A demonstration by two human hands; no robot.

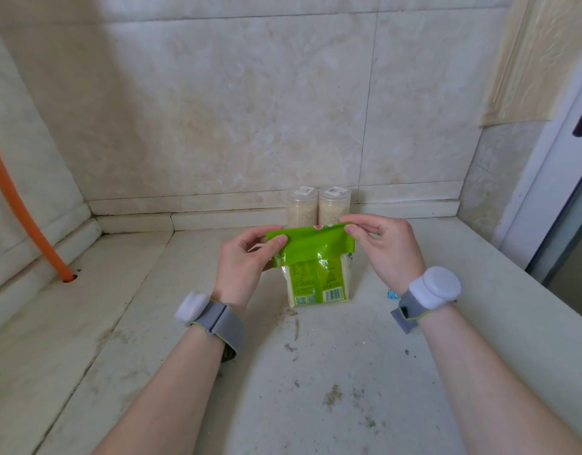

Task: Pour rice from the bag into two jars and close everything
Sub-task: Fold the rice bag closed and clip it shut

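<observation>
A green rice bag point(315, 277) stands upright on the stone counter point(315, 372) in the middle of the view. Its top flap is folded over toward me. My left hand point(246, 261) pinches the flap's left corner and my right hand point(384, 247) pinches its right corner. Behind the bag, against the back wall, stand two clear jars side by side, the left jar point(301, 206) and the right jar point(334, 205). Both hold rice and both have their lids on, each lid with a white label.
An orange hose point(26, 218) runs down the left wall into a hole in the counter. A small blue object point(392, 294) lies on the counter by my right wrist. A door frame stands at the right, past the counter's edge. Dirt specks lie on the near counter.
</observation>
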